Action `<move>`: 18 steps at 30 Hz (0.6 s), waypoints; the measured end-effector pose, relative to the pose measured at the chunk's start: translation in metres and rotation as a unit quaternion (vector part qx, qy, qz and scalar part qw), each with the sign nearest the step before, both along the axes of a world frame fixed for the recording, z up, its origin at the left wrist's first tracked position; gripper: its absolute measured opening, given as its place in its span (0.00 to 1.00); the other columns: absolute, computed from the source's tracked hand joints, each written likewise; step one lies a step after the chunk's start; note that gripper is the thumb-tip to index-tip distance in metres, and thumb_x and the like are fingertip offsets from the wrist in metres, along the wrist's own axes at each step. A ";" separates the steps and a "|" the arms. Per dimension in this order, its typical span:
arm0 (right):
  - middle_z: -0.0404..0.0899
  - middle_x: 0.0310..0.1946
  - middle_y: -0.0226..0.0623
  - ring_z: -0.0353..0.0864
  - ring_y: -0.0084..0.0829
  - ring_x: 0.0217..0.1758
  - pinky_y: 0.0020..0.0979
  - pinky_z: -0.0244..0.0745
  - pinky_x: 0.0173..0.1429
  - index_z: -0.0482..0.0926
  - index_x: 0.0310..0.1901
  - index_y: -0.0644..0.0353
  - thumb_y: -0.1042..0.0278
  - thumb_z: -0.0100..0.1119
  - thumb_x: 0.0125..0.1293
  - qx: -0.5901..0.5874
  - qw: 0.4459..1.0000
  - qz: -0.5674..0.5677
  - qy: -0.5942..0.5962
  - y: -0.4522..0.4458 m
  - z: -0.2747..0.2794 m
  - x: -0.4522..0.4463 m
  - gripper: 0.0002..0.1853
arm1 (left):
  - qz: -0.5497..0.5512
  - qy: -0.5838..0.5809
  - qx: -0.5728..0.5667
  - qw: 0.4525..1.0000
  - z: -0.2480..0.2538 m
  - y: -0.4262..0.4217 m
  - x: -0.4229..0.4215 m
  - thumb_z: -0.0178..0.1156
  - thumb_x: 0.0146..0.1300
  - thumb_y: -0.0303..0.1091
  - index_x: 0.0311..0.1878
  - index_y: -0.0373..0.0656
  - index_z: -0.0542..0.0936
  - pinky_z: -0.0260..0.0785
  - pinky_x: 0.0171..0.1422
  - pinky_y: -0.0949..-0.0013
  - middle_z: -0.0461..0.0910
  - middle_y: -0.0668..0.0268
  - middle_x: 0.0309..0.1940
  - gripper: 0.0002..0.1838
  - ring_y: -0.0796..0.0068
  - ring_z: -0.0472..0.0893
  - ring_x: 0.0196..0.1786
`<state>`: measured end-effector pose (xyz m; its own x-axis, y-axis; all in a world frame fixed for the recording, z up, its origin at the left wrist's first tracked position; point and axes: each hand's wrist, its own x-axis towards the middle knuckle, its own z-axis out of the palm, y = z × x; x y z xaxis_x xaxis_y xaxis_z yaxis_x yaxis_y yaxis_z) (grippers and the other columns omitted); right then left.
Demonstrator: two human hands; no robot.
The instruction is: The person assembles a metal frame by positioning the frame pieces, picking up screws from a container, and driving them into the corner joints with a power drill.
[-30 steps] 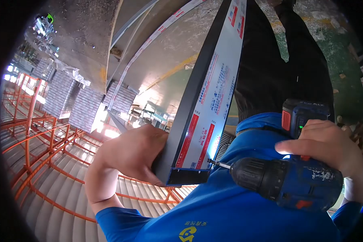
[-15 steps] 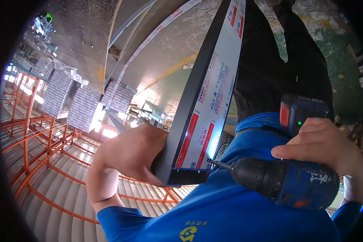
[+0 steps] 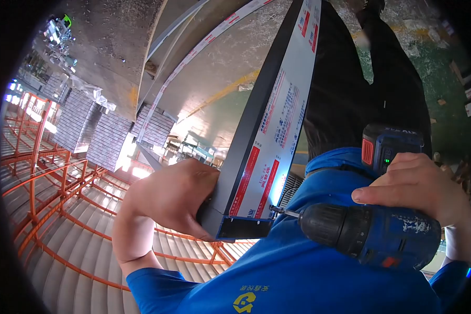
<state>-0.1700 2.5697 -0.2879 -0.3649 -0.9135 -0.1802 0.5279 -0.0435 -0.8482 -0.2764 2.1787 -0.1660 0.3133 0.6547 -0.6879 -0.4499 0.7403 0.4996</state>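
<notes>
My left hand [image 3: 175, 196] is wrapped around the lower end of a long grey rectangular metal profile [image 3: 269, 125], whose hollow open end [image 3: 244, 228] faces the bottom of the view. White protective film with red and blue print covers its broad face. On the right, my right hand [image 3: 411, 186] grips a blue and black cordless drill [image 3: 371, 235]. The drill's bit [image 3: 288, 212] points left, its tip at the profile's edge near the open end. A bright patch of light falls there. Whether the tip has entered the metal cannot be made out.
Another long film-covered strip [image 3: 193, 55] curves across the upper left. Stacked bundles [image 3: 107, 141] stand beyond it, by an orange steel frame [image 3: 39, 133]. My dark-trousered legs [image 3: 345, 78] are at the top, with scraps on the green floor [image 3: 442, 68].
The view has shifted slightly. Both hands keep their grips, and the bit tip stays at the profile's edge, with the drill turned very slightly.
</notes>
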 end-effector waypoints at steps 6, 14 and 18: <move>0.89 0.49 0.28 0.88 0.30 0.51 0.36 0.72 0.63 0.78 0.69 0.47 0.63 0.64 0.72 -0.003 1.000 0.012 0.005 0.001 0.001 -0.003 0.24 | -0.013 0.049 -0.009 0.999 -0.005 0.020 -0.005 0.84 0.46 0.46 0.33 0.35 0.80 0.74 0.33 0.63 0.80 0.54 0.26 0.26 0.56 0.83 0.25; 0.89 0.45 0.32 0.89 0.33 0.45 0.39 0.78 0.56 0.81 0.64 0.50 0.61 0.70 0.65 0.048 0.999 -0.002 0.022 0.014 0.017 -0.019 0.25 | -0.059 0.080 0.024 0.995 -0.004 0.025 -0.010 0.82 0.50 0.51 0.31 0.35 0.80 0.73 0.32 0.64 0.79 0.53 0.22 0.27 0.55 0.83 0.24; 0.88 0.42 0.35 0.88 0.38 0.42 0.40 0.78 0.55 0.82 0.58 0.55 0.57 0.73 0.56 0.105 0.991 -0.068 0.053 0.016 0.024 -0.017 0.28 | -0.075 0.088 -0.043 0.992 0.005 0.033 -0.011 0.81 0.50 0.54 0.32 0.33 0.81 0.74 0.33 0.61 0.80 0.52 0.20 0.30 0.52 0.84 0.24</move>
